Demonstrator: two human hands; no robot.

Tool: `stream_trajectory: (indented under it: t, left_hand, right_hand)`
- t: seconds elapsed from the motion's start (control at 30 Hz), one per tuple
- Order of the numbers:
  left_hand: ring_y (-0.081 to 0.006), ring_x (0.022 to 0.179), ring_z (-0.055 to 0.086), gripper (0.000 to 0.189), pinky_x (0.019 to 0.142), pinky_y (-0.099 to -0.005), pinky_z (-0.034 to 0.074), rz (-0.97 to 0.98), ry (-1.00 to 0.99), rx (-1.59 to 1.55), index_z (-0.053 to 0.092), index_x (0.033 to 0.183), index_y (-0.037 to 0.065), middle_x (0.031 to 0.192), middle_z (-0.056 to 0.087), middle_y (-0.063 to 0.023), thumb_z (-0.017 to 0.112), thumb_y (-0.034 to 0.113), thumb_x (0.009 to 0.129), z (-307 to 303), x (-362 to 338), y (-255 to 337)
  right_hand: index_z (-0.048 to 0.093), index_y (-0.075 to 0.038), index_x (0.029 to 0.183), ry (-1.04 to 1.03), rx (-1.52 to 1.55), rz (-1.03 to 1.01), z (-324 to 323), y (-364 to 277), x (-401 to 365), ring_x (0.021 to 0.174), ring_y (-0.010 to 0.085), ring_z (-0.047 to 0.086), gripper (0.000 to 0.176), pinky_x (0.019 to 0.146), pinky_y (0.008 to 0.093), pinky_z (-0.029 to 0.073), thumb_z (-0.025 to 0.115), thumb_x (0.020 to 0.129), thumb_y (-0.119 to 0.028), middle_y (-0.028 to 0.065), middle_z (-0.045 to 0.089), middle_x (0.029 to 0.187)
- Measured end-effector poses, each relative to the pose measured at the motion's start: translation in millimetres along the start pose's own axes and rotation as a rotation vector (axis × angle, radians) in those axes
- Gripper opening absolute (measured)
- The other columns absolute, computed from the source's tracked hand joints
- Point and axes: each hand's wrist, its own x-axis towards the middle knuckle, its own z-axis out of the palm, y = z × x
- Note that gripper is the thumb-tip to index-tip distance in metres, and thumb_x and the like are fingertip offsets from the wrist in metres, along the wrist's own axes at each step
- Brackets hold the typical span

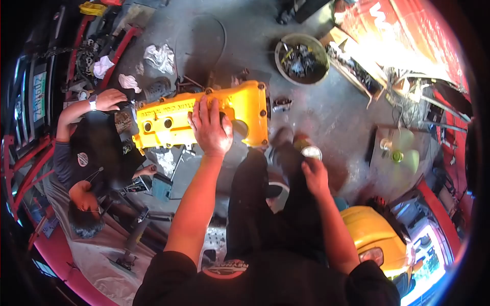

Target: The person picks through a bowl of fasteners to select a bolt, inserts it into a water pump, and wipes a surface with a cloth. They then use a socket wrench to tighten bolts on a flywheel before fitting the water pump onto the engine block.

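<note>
A yellow valve cover with raised lettering and round holes lies in front of my knees, its top face towards me. My left hand lies on it, palm down and fingers stretched out, left of the large rounded opening. Close to my right knee, my right hand is closed with its fingers curled. What it holds, if anything, is hidden. Just beyond those fingers stands an open can with a pale rim.
A co-worker sits at the left, one hand near the cover's left end. A round basin of metal parts stands ahead. A wooden box, a green-bladed fan and a yellow vehicle body part are at right. Crumpled rags lie on the floor.
</note>
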Motion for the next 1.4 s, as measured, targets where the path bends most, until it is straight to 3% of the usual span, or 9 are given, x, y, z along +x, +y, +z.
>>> stream_trajectory:
  t: [0.23,0.47,0.6,0.7,0.87,1.0,1.2,1.3,1.4]
  left_hand:
    - [-0.0452,0.127,0.043,0.052,0.107,-0.0543,0.031,0.082,0.010,-0.074,0.056,0.127,-0.003,0.137,0.050,-0.0242,0.036,0.038,0.101,7,3,-1]
    - [-0.0430,0.131,0.042,0.057,0.109,-0.0531,0.030,0.055,-0.073,-0.052,0.053,0.131,-0.006,0.140,0.049,-0.0253,0.036,0.038,0.100,18,0,1]
    - [-0.0389,0.134,0.039,0.064,0.111,-0.0503,0.027,-0.041,-0.123,-0.092,0.046,0.138,-0.003,0.146,0.043,-0.0238,0.033,0.046,0.099,24,-8,-4]
    - [-0.0373,0.136,0.036,0.066,0.113,-0.0499,0.026,-0.129,-0.073,-0.171,0.045,0.140,0.000,0.148,0.040,-0.0226,0.032,0.050,0.099,30,-17,-8]
    - [-0.0319,0.137,0.039,0.087,0.115,-0.0444,0.029,-0.352,0.017,-0.335,0.032,0.148,-0.004,0.152,0.034,-0.0190,0.047,0.060,0.092,38,-21,1]
    - [-0.0316,0.135,0.043,0.080,0.114,-0.0432,0.031,-0.388,0.122,-0.445,0.036,0.146,-0.004,0.149,0.039,-0.0187,0.046,0.057,0.094,47,-21,6]
    - [-0.0294,0.132,0.046,0.067,0.113,-0.0412,0.032,-0.383,0.148,-0.415,0.045,0.140,-0.003,0.142,0.048,-0.0173,0.043,0.050,0.099,48,-27,15]
    - [-0.0284,0.131,0.048,0.061,0.113,-0.0402,0.033,-0.373,0.177,-0.224,0.049,0.138,-0.003,0.139,0.053,-0.0166,0.042,0.046,0.101,41,-50,28]
    - [-0.0258,0.117,0.060,0.041,0.100,-0.0390,0.047,-0.523,0.179,1.012,0.061,0.122,-0.003,0.127,0.063,-0.0080,0.050,0.029,0.098,60,-91,111]
  right_hand:
    - [0.065,-0.001,0.116,0.018,0.432,0.147,70,21,84,0.099,0.0243,0.066,0.034,0.088,0.0340,0.050,0.062,0.092,-0.026,0.0153,0.068,0.107]
    - [0.063,-0.004,0.106,-0.021,1.034,0.783,195,97,239,0.080,0.0154,0.060,0.036,0.071,0.0317,0.051,0.058,0.095,-0.038,0.0046,0.063,0.087]
    - [0.062,-0.004,0.105,-0.069,1.044,0.654,232,105,306,0.072,0.0156,0.055,0.038,0.068,0.0327,0.048,0.056,0.095,-0.041,0.0032,0.060,0.084]
    - [0.056,-0.007,0.115,-0.124,0.866,0.346,258,145,351,0.092,0.0208,0.055,0.050,0.076,0.0382,0.048,0.052,0.094,-0.052,0.0077,0.059,0.104]
    - [0.054,-0.011,0.133,-0.552,1.059,0.544,281,128,393,0.109,0.0266,0.054,0.078,0.093,0.0464,0.044,0.041,0.089,-0.074,0.0111,0.058,0.123]
    - [0.065,0.003,0.116,-0.523,1.055,0.580,326,130,407,0.110,0.0193,0.055,0.077,0.094,0.0318,0.042,0.041,0.093,-0.066,0.0171,0.063,0.119]
    - [0.047,0.011,0.135,-0.548,1.289,0.483,393,173,428,0.126,0.0259,0.048,0.091,0.109,0.0331,0.031,0.037,0.093,-0.069,0.0210,0.053,0.136]
    - [0.038,0.013,0.141,-0.495,1.193,0.400,396,167,436,0.133,0.0274,0.044,0.099,0.111,0.0336,0.029,0.034,0.092,-0.073,0.0227,0.048,0.143]
    - [0.034,0.013,0.143,-0.471,1.141,0.386,380,160,419,0.137,0.0293,0.041,0.101,0.113,0.0336,0.028,0.032,0.092,-0.074,0.0243,0.044,0.146]
